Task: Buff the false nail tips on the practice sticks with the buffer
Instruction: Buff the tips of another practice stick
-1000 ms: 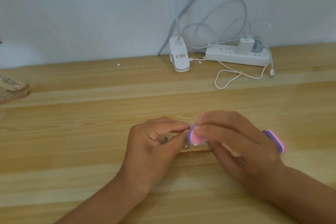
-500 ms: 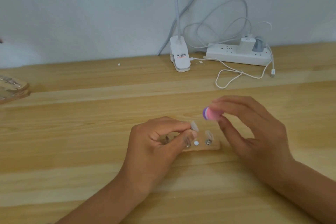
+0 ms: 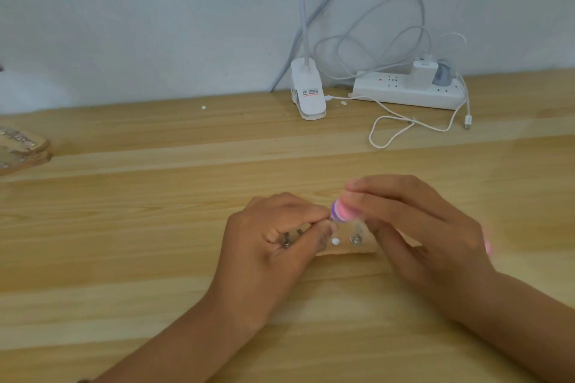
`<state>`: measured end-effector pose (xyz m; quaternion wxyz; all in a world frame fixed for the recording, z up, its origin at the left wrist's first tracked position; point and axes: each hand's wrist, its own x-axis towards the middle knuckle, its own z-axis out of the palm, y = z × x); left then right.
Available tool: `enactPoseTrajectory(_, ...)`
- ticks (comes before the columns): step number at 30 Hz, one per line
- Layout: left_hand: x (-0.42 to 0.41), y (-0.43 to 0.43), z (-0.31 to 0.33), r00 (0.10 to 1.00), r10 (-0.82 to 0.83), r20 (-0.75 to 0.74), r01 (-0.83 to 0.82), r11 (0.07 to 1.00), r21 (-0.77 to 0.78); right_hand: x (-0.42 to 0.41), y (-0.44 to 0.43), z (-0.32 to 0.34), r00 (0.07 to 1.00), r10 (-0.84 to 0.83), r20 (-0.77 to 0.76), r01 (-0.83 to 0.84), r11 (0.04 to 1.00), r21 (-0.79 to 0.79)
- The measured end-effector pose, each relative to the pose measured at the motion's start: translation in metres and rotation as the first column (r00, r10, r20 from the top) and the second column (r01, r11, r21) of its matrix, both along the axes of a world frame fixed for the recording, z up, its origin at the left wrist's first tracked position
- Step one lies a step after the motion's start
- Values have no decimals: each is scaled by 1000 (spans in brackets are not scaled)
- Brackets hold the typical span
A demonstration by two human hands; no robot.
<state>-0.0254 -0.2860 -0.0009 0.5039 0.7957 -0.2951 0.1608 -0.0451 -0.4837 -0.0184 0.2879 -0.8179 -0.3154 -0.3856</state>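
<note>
Buffer [image 3: 343, 211], a rounded pink-purple block, is gripped by the curled right hand [image 3: 420, 227], just beside a practice stick [image 3: 331, 223] pinched by the left hand [image 3: 273, 242]; smooth wooden table [image 3: 124, 227] is spread wide to the left.

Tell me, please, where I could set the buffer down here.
Bare wood lies between the left hand and the wooden pieces at the left edge, and between the right hand and the lamp clip. Crowded: the stand between the hands, and the power strip with its cable.

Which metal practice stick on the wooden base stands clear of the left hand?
The rightmost metal stick, beside the small white dot; the others sit between the fingers of the left hand.
</note>
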Motion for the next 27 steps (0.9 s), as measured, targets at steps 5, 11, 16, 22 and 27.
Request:
enactPoseTrajectory(5,0,0,1,998,-54,31,53,998,17,-4,9,-4,993,121,10,-121,992,-21)
enactPoseTrajectory(11,1,1,0,998,-55,26,55,998,3,-5,10,-3,995,99,2,-99,994,40)
enactPoseTrajectory(16,0,2,-3,998,-63,-30,62,997,-45,1,-1,0,996,-80,-31,81,996,31)
enactPoseTrajectory(22,0,2,-3,986,-104,-127,86,986,-141,-3,3,3,993,-103,-58,111,980,168)
enactPoseTrajectory(27,-1,-1,-2,991,-81,-111,72,994,-77,-5,6,1,995,-97,29,93,989,117)
